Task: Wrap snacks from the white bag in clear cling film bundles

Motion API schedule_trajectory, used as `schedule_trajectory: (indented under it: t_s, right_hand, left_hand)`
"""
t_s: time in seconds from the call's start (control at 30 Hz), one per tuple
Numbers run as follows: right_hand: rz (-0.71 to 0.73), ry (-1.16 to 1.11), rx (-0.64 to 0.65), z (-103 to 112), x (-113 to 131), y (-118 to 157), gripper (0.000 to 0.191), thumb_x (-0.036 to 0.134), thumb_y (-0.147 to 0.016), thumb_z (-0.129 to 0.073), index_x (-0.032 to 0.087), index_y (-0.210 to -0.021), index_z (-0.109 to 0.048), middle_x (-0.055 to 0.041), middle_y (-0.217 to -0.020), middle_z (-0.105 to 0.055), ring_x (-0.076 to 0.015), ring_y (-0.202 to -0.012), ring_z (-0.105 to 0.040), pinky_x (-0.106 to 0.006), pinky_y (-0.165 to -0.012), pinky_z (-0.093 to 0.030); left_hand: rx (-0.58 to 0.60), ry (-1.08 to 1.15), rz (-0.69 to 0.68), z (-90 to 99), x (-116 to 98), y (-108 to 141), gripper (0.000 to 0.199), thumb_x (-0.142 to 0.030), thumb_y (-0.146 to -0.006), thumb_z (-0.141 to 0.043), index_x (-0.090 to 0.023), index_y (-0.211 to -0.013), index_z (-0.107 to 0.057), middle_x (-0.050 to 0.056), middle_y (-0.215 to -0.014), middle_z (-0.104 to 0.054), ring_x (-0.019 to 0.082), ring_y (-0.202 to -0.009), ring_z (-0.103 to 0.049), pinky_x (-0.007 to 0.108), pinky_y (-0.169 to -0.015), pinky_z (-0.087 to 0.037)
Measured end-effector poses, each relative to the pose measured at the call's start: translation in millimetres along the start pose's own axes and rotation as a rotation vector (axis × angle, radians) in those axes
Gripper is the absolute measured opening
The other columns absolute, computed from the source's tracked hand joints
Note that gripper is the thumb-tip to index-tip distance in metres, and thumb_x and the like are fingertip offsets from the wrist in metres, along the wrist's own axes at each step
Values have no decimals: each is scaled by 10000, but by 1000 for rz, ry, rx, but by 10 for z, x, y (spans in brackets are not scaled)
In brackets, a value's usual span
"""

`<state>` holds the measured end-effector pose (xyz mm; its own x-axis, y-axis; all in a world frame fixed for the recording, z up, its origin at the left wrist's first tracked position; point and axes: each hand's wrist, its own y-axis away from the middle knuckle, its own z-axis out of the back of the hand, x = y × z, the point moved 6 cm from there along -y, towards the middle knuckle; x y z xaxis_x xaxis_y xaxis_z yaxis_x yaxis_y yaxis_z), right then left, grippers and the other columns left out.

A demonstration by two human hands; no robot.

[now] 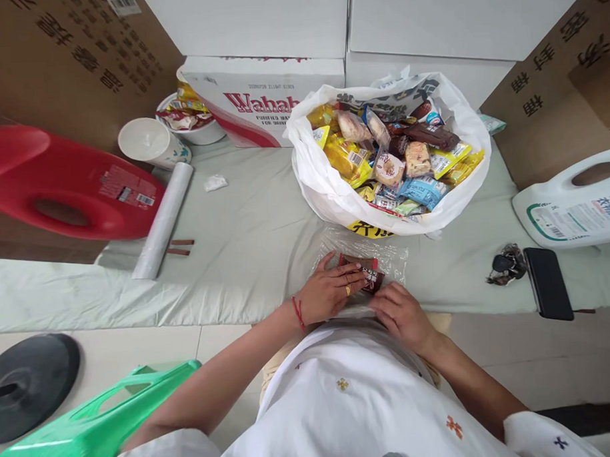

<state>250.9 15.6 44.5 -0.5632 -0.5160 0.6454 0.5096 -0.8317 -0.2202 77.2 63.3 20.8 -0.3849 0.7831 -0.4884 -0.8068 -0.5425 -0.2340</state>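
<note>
My left hand (333, 289) lies spread on a dark brown and red snack packet (373, 278), its fingers apart across the wrapper. Under the packet is a clear plastic bag (397, 257) laid on the pale green cloth. My right hand (398, 312) is at the bag's near right edge, fingers curled down; what its fingertips hold, if anything, is hidden. Just beyond both hands stands a white plastic bag (313, 181), open at the top and full of wrapped snacks (389, 169).
A plastic roll (163, 222), red jug (83, 189), paper cup (149, 142) and snack bowl (201, 131) are on the left. To the right are keys (507, 265), a black phone (548, 282) and a white jug (574, 202). Boxes (260, 100) line the back.
</note>
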Motion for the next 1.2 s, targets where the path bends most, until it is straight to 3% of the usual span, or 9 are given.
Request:
schedule_trajectory:
  t_s: [0.17, 0.3, 0.43, 0.5, 0.67, 0.8, 0.93, 1.03, 1.2]
  right_hand:
    - [-267, -145, -136, 226, -217, -293, 202, 316, -1060, -477, 238, -1018, -659, -65, -950, -673, -202, -890, -643, -327, -795, -519]
    - [-406, -154, -192, 199, -386, -402, 192, 353, -1026, -490, 232, -961, -625, -61, -930, -697, -208, -865, -652, -320, -795, -495]
    - [-564, -161, -149, 55, -565, -407, 195, 365, -982, -495, 229, -923, -623, -41, -856, -716, -206, -766, -643, -312, -731, -463]
    - [-611, -199, -121, -4, -633, -390, 207, 389, -972, -503, 231, -905, -619, -22, -806, -707, -192, -707, -622, -299, -691, -444]
    - [-645, -304, -116, -53, -750, -348, 270, 481, -967, -534, 238, -883, -614, 18, -712, -660, -174, -650, -586, -277, -645, -425]
    - [-666, -341, -120, -68, -804, -344, 328, 543, -947, -573, 240, -825, -598, 37, -646, -603, -160, -597, -528, -269, -596, -386]
    - [-679, -319, -84, -55, -816, -318, 335, 546, -945, -568, 238, -820, -610, 43, -615, -576, -151, -551, -477, -269, -553, -348]
    - [-682, -235, 1, 20, -799, -261, 305, 507, -961, -551, 235, -863, -645, 29, -641, -598, -160, -561, -500, -277, -553, -362]
    - [-537, 312, -184, 405, -592, -392, 244, 313, -996, -500, 217, -980, -724, -116, -1041, -708, -282, -970, -604, -361, -740, -462]
  left_hand:
    - [16, 140, 61, 143, -13, -55, 620, -273, -974, -449, -268, -1592, -416, 118, -1544, -591, 259, -1488, -502, 603, -1315, 29]
    - [68, 138, 52, 179, -21, -97, 594, -570, -960, -567, -254, -1463, -562, 159, -1582, -540, 326, -1507, -469, 639, -1304, 24]
    - [18, 81, 60, 91, 5, -108, 291, -373, -1025, -547, -272, -1260, -685, 113, -1509, -625, 264, -1482, -511, 625, -1315, 19]
    - [-46, 126, 106, 61, 48, -102, 279, -280, -1060, -465, -277, -1203, -705, 86, -1427, -693, 215, -1446, -554, 588, -1331, -51]
    - [-267, 348, 320, 104, 193, -80, 283, -330, -1075, -451, -262, -1144, -717, 55, -1211, -796, 202, -1272, -686, 506, -1254, -362]
    - [-491, 341, 575, 166, 278, -66, 259, -388, -1034, -533, -260, -980, -752, 54, -986, -799, 229, -1100, -689, 446, -1032, -536]
    - [-640, 111, 782, 190, 318, -96, 188, -309, -923, -656, -243, -749, -684, 55, -929, -727, 249, -1022, -626, 448, -961, -509]
    - [-626, 75, 921, 134, 425, -108, 186, -265, -818, -727, -232, -701, -586, 38, -867, -679, 237, -913, -620, 427, -882, -497]
    - [-564, 174, 919, 81, 530, -112, 69, -256, -827, -715, -228, -855, -657, 29, -908, -712, 232, -929, -638, 424, -899, -460]
